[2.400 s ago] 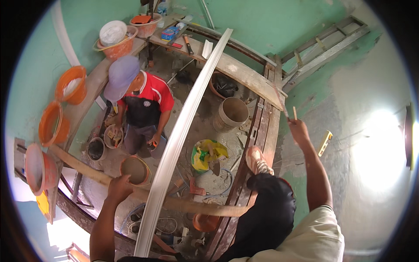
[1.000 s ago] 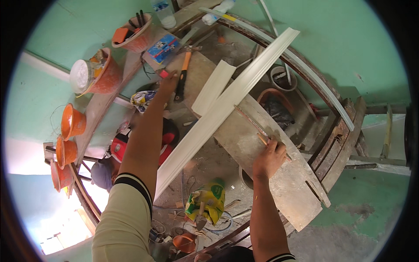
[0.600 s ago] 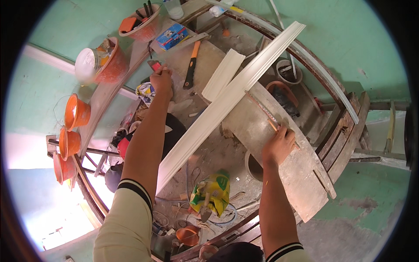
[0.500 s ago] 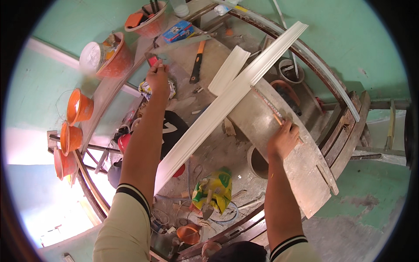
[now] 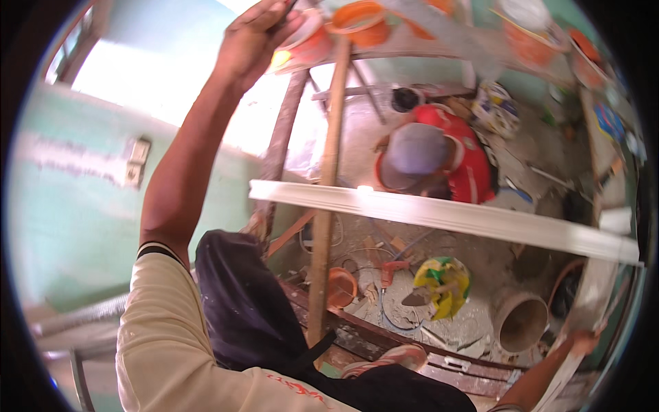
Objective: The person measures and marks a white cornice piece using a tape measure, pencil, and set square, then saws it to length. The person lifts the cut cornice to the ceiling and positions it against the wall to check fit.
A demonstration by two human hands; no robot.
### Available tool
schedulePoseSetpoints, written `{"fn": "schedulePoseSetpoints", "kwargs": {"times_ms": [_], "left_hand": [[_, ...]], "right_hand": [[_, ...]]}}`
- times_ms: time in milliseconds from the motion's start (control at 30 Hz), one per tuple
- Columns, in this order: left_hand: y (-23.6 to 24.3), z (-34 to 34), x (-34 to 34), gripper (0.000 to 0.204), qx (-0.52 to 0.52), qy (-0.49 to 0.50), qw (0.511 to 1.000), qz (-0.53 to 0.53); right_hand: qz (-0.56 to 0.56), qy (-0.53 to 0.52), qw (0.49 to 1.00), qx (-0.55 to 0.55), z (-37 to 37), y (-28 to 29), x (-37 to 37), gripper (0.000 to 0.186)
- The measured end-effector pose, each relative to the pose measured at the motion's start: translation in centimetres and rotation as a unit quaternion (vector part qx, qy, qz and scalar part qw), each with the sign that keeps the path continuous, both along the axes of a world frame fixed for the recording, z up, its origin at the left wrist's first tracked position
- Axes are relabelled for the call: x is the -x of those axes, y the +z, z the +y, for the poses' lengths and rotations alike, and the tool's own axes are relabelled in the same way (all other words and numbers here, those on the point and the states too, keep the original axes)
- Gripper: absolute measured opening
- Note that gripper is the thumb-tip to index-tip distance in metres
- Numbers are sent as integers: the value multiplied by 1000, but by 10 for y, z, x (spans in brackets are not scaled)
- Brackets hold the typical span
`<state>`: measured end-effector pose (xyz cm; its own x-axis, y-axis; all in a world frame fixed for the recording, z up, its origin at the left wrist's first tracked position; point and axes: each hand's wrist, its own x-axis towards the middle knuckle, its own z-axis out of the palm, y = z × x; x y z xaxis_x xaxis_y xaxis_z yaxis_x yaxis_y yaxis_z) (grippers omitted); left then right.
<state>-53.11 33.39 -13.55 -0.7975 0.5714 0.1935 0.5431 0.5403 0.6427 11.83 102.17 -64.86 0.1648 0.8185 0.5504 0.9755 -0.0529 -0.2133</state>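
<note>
The left hand (image 5: 257,42) is clenching a dark object (image 5: 284,15), the right hand (image 5: 583,341) is hanging beside the plank (image 5: 596,294), its grip unclear from here, while the white moulding (image 5: 439,215) is bridging plank and timber (image 5: 320,275), seemingly for support.

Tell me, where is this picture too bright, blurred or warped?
Head view: white glare washes out the upper left, around the person's bare left hand, and a bright spot gleams on the long white ridged moulding; head view: the person's bare right hand looks soft near the rim; head view: the fisheye lens leaves black curved corners.
</note>
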Motion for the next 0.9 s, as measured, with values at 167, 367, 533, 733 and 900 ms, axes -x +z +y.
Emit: {"fn": "schedulePoseSetpoints", "kwargs": {"times_ms": [167, 367, 533, 733, 900], "left_hand": [[17, -268, -34, 42, -256, 252, 931, -72], [-57, -440, -18, 47, -339, 315, 877, -132], [-132, -546, 0, 43, -371, 355, 822, -245], [-216, -619, 5, 36, -389, 405, 756, -337], [-248, -654, -4, 38, -403, 443, 701, -386]], "right_hand": [[12, 237, 970, 47, -147, 129, 136, 47], [39, 640, 741, 198, -306, 288, 373, 40], [17, 715, 521, 466, -608, 328, 567, 39], [-35, 784, 407, 468, -842, 229, 706, 36], [-114, 756, 432, 477, -950, 124, 745, 35]]}}
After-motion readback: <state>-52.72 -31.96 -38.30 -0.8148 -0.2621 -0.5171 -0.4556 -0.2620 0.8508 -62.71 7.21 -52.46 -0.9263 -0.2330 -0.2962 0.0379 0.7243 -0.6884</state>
